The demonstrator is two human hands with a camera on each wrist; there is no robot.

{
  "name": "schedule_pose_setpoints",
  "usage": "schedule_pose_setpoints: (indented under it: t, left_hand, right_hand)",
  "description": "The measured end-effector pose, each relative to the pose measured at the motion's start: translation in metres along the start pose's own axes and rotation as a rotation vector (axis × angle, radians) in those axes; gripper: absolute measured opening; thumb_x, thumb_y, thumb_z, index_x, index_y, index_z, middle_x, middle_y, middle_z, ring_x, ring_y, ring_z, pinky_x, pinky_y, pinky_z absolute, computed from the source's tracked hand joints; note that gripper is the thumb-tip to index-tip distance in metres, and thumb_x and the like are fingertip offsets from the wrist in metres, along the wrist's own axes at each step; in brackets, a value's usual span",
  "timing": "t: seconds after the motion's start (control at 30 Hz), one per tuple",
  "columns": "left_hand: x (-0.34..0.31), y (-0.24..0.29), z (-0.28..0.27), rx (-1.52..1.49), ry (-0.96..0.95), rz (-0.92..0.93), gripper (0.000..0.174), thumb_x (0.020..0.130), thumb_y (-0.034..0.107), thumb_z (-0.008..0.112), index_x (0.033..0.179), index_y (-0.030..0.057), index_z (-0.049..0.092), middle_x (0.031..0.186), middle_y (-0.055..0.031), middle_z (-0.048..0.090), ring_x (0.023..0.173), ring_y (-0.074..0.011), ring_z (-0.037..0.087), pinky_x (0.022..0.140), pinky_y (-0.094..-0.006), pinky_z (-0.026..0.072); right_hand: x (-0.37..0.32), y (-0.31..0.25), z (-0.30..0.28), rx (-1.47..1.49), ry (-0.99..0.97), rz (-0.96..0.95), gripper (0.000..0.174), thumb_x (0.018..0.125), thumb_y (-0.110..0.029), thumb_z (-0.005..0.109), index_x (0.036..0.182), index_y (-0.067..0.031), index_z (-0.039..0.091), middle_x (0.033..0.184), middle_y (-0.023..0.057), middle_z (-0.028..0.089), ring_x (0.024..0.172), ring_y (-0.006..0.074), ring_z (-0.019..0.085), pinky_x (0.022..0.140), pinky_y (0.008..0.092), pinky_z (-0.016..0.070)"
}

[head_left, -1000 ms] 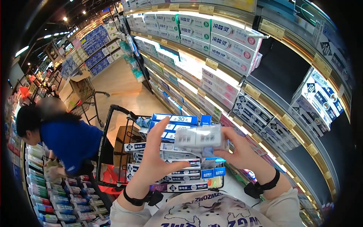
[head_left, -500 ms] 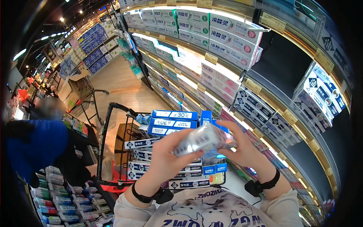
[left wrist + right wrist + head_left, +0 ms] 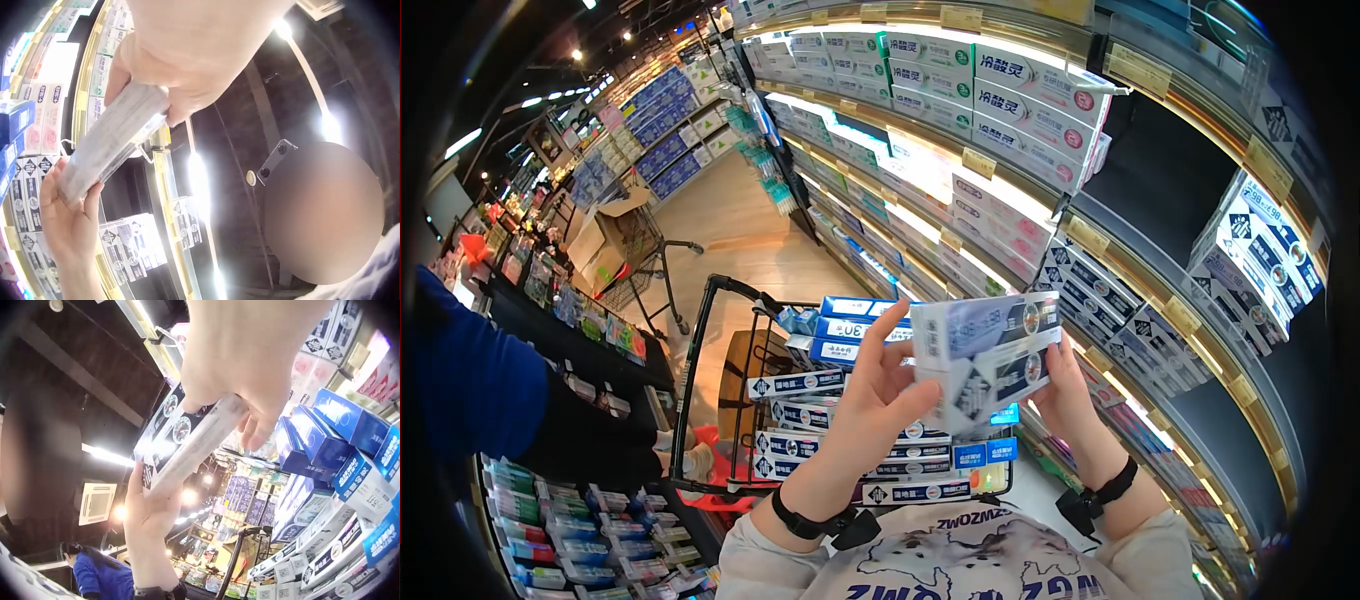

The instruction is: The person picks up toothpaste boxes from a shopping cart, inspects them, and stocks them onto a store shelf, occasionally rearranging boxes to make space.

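The pack of boxes (image 3: 992, 355) is between our two hands, above the cart (image 3: 689, 390); our left hand (image 3: 878, 400) pinches one end, and our right hand (image 3: 1070, 395) the opposite end, so each grip is clamped on it.

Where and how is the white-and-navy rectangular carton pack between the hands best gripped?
The pack is probably best gripped by its two short ends, left hand from the left, right hand from the right: it is long, flat-sided and lies crosswise between them.
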State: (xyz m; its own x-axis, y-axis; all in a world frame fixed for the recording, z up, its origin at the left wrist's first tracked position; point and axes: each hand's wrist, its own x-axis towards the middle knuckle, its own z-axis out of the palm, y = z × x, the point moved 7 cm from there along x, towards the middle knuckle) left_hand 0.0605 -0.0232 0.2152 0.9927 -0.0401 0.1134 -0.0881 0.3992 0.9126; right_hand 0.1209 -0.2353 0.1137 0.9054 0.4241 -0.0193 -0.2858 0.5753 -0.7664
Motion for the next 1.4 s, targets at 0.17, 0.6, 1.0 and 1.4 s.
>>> schedule_pose_setpoints:
  t: [0.17, 0.6, 1.0, 1.4]
  left_hand:
    - [-0.004, -0.011, 0.025, -0.051, -0.126, -0.290, 0.073, 0.092, 0.004, 0.051, 0.154, 0.0179, 0.015, 0.122, -0.0154, 0.057, 0.109, -0.0235, 0.063, 0.083, -0.0366, 0.0597]
    - [-0.010, -0.022, 0.054, 0.102, -0.273, -0.265, 0.046, 0.090, 0.000, 0.063, 0.129, 0.0035, 0.037, 0.105, -0.0155, 0.065, 0.100, -0.0175, 0.064, 0.083, -0.0274, 0.0536]
    - [-0.011, -0.019, 0.056, 0.073, -0.281, -0.270, 0.043, 0.091, -0.001, 0.061, 0.128, 0.0018, 0.037, 0.109, -0.0177, 0.064, 0.102, -0.0188, 0.064, 0.088, -0.0292, 0.0528]
    - [-0.008, -0.020, 0.046, 0.106, -0.243, -0.265, 0.048, 0.092, -0.002, 0.058, 0.135, 0.0030, 0.035, 0.111, -0.0164, 0.063, 0.104, -0.0182, 0.063, 0.088, -0.0310, 0.0537]
  right_hand:
    - [-0.001, 0.022, -0.016, 0.122, 0.081, 0.252, 0.051, 0.097, -0.045, 0.047, 0.134, -0.0103, 0.050, 0.125, 0.0076, 0.062, 0.106, 0.0183, 0.064, 0.081, 0.0346, 0.0539]
    - [-0.013, 0.021, 0.000, 0.173, 0.012, 0.472, 0.058, 0.094, -0.042, 0.048, 0.138, -0.0057, 0.048, 0.133, 0.0178, 0.056, 0.118, 0.0346, 0.058, 0.100, 0.0486, 0.0445]
    - [-0.010, 0.034, -0.007, 0.221, -0.059, 0.519, 0.062, 0.092, -0.046, 0.049, 0.142, -0.0093, 0.045, 0.134, 0.0166, 0.056, 0.119, 0.0340, 0.057, 0.101, 0.0483, 0.0435]
    - [-0.010, 0.042, -0.030, 0.248, 0.109, 0.484, 0.051, 0.094, -0.042, 0.051, 0.132, -0.0085, 0.054, 0.123, 0.0140, 0.063, 0.101, 0.0263, 0.065, 0.085, 0.0400, 0.0520]
